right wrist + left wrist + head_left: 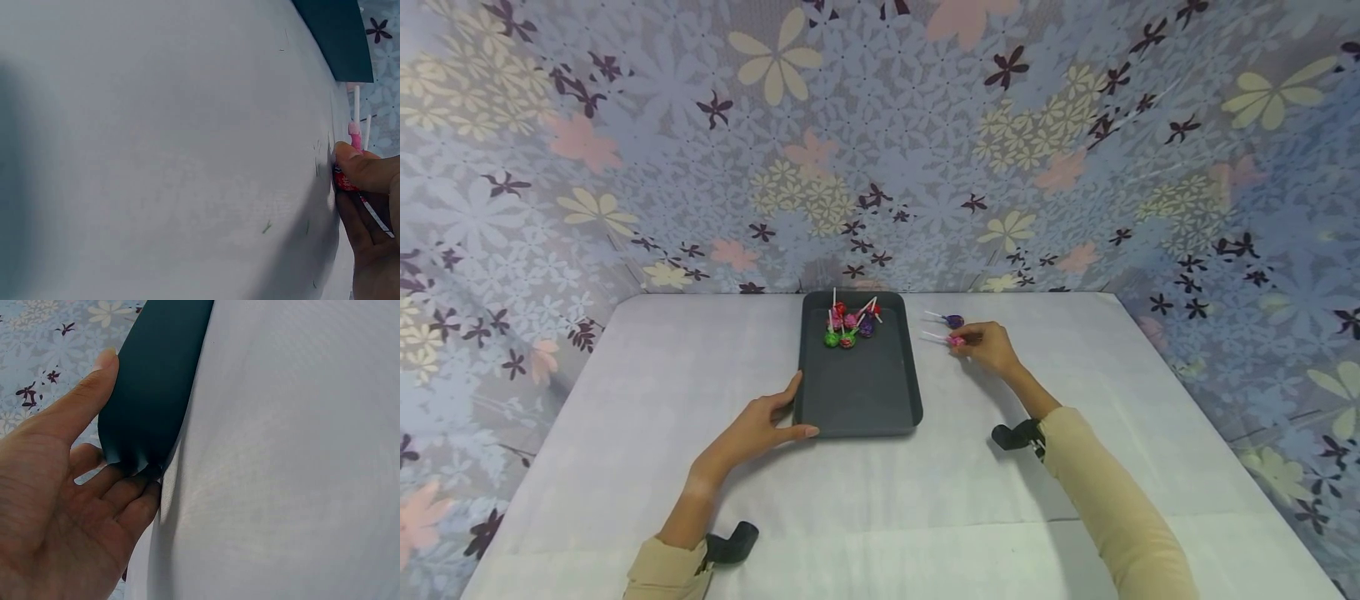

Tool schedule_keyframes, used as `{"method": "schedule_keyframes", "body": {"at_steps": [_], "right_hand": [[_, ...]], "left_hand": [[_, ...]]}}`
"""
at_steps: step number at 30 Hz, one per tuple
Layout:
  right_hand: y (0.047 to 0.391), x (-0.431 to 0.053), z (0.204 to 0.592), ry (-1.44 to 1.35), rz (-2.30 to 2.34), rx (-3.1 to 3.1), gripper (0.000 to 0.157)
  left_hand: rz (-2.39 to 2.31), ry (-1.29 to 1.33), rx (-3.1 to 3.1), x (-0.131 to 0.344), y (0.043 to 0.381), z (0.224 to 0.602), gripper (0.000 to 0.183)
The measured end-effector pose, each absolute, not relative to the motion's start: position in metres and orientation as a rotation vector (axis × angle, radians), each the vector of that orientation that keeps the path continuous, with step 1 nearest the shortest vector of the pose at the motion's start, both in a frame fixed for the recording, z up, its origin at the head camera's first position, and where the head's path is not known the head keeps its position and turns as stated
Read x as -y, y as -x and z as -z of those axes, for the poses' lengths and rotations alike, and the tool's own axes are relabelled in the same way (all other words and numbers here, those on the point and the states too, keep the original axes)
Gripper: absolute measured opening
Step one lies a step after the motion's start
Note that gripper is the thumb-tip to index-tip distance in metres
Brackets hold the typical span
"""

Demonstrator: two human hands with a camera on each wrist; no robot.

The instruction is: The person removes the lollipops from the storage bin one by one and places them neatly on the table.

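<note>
- The right hand (988,348) pinches a pink-wrapped round lollipop with a white stick (957,341), about three o'clock from the dark-grey rectangular tray (859,392).
- The lollipop is probably light and hard, its wrapper slippery; pinching the head looks surest, as the thin stick may roll.
- The left hand (765,423) grips the seemingly stiff tray's corner, between seven and eight o'clock.
</note>
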State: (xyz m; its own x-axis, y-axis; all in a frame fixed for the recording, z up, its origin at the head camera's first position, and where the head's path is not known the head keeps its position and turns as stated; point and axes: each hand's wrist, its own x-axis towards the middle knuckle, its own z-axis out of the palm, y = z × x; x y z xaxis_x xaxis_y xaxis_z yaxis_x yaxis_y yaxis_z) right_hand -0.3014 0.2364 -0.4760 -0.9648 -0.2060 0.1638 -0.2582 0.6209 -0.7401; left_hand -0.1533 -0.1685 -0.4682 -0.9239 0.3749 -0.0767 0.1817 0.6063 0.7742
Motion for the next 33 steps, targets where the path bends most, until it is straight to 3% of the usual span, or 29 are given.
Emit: {"method": "schedule_keyframes", "body": {"at_steps": [33], "right_hand": [[0.302, -0.236, 0.464, -0.342, -1.350, 2.803, 0.030]], "left_hand": [[-1.217, -0.459, -2.590, 0.169, 0.151, 0.460, 0.097]]}}
